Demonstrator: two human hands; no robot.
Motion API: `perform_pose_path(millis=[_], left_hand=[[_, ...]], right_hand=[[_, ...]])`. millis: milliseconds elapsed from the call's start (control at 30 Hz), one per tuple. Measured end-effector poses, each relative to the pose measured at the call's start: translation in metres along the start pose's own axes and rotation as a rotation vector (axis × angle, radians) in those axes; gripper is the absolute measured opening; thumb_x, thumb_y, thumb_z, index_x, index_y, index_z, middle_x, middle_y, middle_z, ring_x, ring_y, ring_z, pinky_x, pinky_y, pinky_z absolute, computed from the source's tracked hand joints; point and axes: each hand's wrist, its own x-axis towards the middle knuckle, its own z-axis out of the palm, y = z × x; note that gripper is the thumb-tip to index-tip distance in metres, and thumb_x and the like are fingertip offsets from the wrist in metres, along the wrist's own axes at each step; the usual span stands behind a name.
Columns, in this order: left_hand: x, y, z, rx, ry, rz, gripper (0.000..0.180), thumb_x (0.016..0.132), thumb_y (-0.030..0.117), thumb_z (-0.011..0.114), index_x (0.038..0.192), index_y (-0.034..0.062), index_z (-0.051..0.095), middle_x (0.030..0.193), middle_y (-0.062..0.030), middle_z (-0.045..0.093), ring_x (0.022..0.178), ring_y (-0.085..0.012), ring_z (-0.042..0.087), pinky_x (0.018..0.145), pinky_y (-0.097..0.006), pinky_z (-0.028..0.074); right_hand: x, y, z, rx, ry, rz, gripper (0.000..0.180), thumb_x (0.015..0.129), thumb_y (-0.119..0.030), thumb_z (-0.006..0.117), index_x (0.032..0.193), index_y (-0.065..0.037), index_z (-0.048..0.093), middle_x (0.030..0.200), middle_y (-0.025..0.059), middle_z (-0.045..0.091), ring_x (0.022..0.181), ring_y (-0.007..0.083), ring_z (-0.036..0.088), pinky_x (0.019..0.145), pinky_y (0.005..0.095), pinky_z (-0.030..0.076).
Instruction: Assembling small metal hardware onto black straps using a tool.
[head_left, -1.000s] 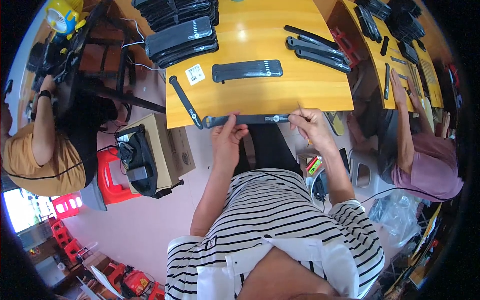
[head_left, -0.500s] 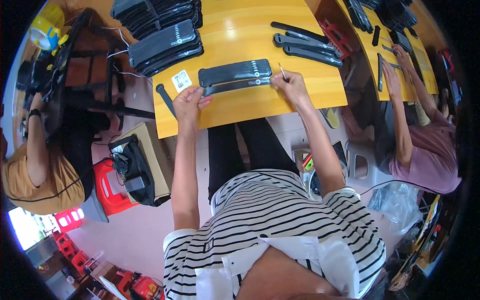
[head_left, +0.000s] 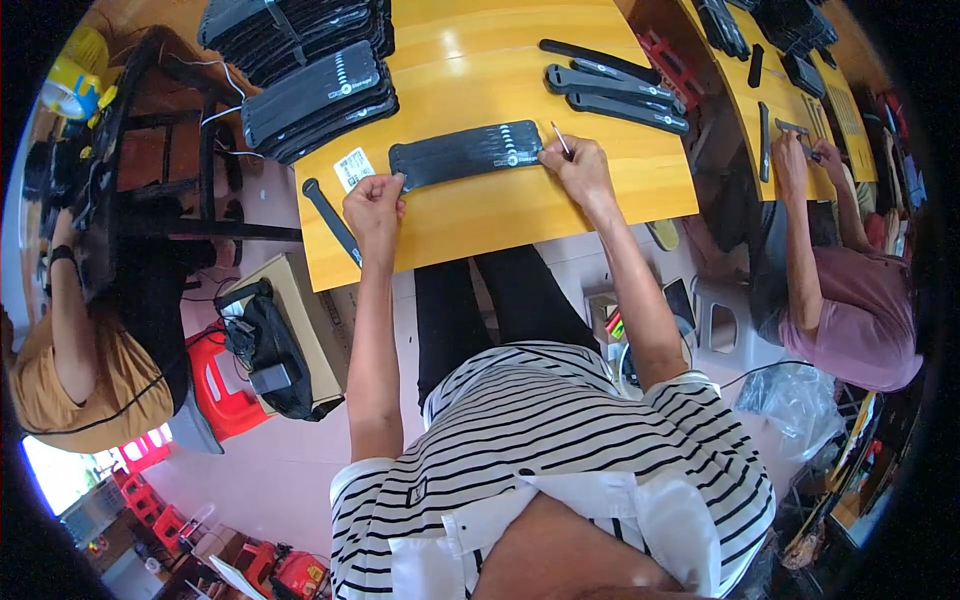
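On the table in front of me lies a neat stack of flat black straps, with pale printing near its right end. My left hand is closed in a pinch at the stack's left end, on the corner of the top strap. At the right end, my right hand is closed around a thin pale-tipped stick, its fingertips touching the strap ends. A single black strap with a slotted end lies left of my left hand, near a white printed label.
Tall bundles of black straps stand at the back left of the yellow table. Several loose straps lie at the back right. Co-workers sit on both sides; the right one's hands work at another table. A cardboard box stands at left.
The strap held apart in front of the stack now lies lined up on it. Both hands stay at its ends. The view has shifted slightly, and the right co-worker's hands have come together.
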Motion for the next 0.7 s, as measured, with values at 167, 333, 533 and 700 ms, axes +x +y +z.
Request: perform_pose_path(millis=[167, 333, 533, 700], left_hand=[[0.001, -0.001, 0.002, 0.037, 0.007, 0.033, 0.012, 0.077, 0.009, 0.067, 0.075, -0.0011, 0.061, 0.059, -0.0019, 0.056, 0.044, -0.0061, 0.05, 0.039, -0.019, 0.037], [0.003, -0.003, 0.004, 0.04, 0.035, 0.035, 0.012, 0.076, 0.009, 0.068, 0.074, -0.0007, 0.061, 0.057, -0.0019, 0.055, 0.042, -0.0066, 0.049, 0.038, -0.019, 0.037], [0.007, -0.006, 0.002, 0.038, 0.045, 0.017, 0.014, 0.076, 0.01, 0.069, 0.071, 0.0006, 0.059, 0.054, -0.0009, 0.053, 0.04, -0.0066, 0.048, 0.035, -0.019, 0.035], [0.004, 0.002, 0.006, 0.077, 0.041, 0.023, 0.014, 0.076, 0.009, 0.068, 0.071, 0.0009, 0.058, 0.054, -0.001, 0.053, 0.04, -0.0065, 0.048, 0.036, -0.019, 0.035]], right_hand=[[0.006, 0.01, 0.003, -0.041, 0.006, 0.064, 0.019, 0.07, -0.019, 0.067, 0.07, -0.001, 0.063, 0.058, 0.0082, 0.059, 0.053, 0.0169, 0.056, 0.053, 0.0305, 0.043], [0.006, 0.011, 0.003, -0.044, 0.011, 0.053, 0.019, 0.069, -0.02, 0.068, 0.07, -0.002, 0.063, 0.058, 0.0084, 0.059, 0.054, 0.0173, 0.057, 0.054, 0.0315, 0.043], [0.007, 0.009, 0.004, -0.087, 0.012, 0.053, 0.02, 0.069, -0.021, 0.068, 0.069, -0.002, 0.063, 0.059, 0.0106, 0.06, 0.055, 0.0211, 0.058, 0.055, 0.0333, 0.044], [0.007, 0.008, 0.003, -0.07, 0.005, 0.096, 0.02, 0.069, -0.022, 0.067, 0.069, -0.003, 0.063, 0.059, 0.0118, 0.06, 0.056, 0.0232, 0.059, 0.057, 0.0345, 0.044]])
